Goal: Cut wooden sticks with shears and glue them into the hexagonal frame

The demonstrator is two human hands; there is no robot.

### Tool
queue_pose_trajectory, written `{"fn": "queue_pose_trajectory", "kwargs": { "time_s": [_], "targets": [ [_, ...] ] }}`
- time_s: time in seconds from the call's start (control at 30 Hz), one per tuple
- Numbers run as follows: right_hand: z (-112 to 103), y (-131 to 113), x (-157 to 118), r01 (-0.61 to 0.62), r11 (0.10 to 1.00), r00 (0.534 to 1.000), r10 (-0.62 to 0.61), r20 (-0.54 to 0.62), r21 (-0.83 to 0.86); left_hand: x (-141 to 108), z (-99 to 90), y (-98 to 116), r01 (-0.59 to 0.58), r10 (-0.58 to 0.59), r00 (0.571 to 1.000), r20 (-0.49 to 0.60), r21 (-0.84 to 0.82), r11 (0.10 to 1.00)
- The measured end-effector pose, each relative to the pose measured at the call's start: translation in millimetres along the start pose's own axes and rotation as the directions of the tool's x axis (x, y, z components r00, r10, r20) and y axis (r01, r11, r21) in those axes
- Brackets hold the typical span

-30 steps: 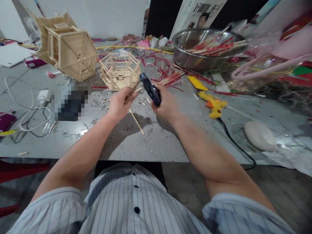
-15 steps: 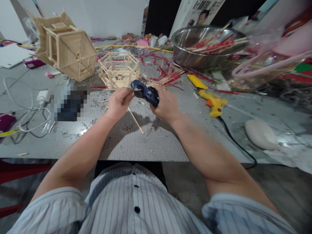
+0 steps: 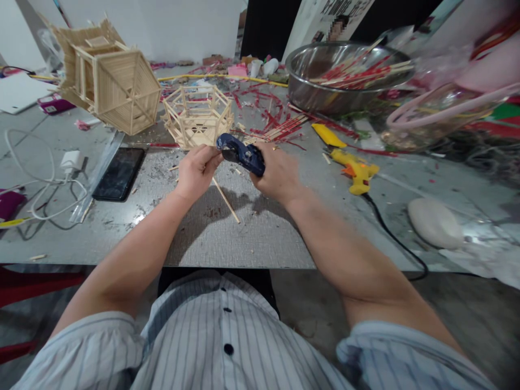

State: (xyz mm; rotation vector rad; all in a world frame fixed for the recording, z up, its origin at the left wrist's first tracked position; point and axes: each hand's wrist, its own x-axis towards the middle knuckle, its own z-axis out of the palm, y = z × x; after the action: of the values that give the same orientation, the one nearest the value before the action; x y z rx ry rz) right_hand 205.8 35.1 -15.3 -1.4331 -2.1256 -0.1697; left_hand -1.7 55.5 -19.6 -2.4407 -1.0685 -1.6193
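Note:
In the head view my right hand (image 3: 278, 170) is wrapped around a dark blue hand cutter (image 3: 248, 157), whose curved jaw points left. Its jaw meets the fingertips of my left hand (image 3: 199, 168), which are pinched together. What they hold is hidden behind the fingers and the jaw. A thin wooden stick (image 3: 226, 200) runs out from beneath my left hand toward the table's front; whether it is held cannot be told. Just beyond both hands stands a small six-sided frame of wooden sticks (image 3: 199, 116).
A larger stick-built model (image 3: 125, 92) lies tilted at the back left, behind a black phone (image 3: 119, 173). To the right are a yellow glue gun (image 3: 357, 172) with its cord and a steel basin (image 3: 300, 97) holding red-and-wood sticks. Red strips (image 3: 272, 111) litter the back.
Both hands and the cutter have shifted very slightly left. The cutter stays against my left fingertips, and the other things on the table keep their places.

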Motion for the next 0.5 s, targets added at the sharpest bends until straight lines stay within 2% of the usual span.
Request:
{"fn": "queue_pose_trajectory", "kwargs": {
  "time_s": [0.13,0.5],
  "targets": [
    [0.9,1.5,0.8,0.014,1.0,1.0,-0.014,-0.001,0.008,-0.1,-0.7,1.1,0.038,-0.038,0.999,0.025,0.011,0.999],
    [-3.2,-0.3,2.5,0.022,1.0,0.999,-0.022,0.044,0.001,-1.7,0.3,-1.6,0.032,-0.033,0.999,0.034,0.016,0.999]
  ]
}}
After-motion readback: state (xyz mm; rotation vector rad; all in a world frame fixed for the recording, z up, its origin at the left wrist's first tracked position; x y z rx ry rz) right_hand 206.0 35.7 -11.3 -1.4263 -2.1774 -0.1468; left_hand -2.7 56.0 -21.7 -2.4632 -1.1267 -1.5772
